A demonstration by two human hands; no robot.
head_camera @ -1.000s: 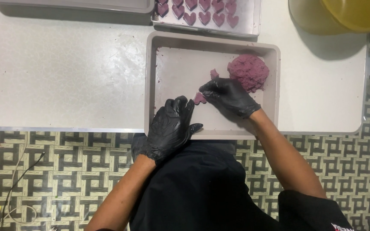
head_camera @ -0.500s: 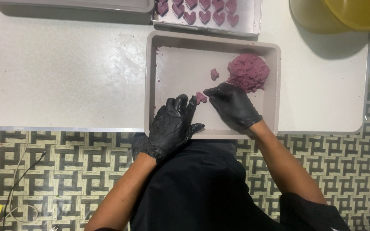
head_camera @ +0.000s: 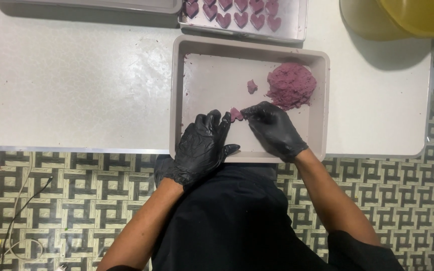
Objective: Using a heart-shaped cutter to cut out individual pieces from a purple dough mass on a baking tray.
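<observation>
Both gloved hands, left hand (head_camera: 203,145) and right hand (head_camera: 273,128), pinch a small purple dough piece (head_camera: 235,114) between fingertips, shaping it over the beige tray (head_camera: 177,90) near its front edge, the dough mound (head_camera: 291,85) at its back right corner.

The tray (head_camera: 322,100) sits on the table (head_camera: 76,85). In it, a big lump of dough (head_camera: 291,85) lies at the back right. 1 small bit (head_camera: 251,86) lies just left of it. Behind the tray sits another tray of hearts (head_camera: 297,22).

The tray's (head_camera: 177,100) left half lies bare; the dough mound (head_camera: 291,85) and a scrap (head_camera: 251,86) crowd its far right corner.
</observation>
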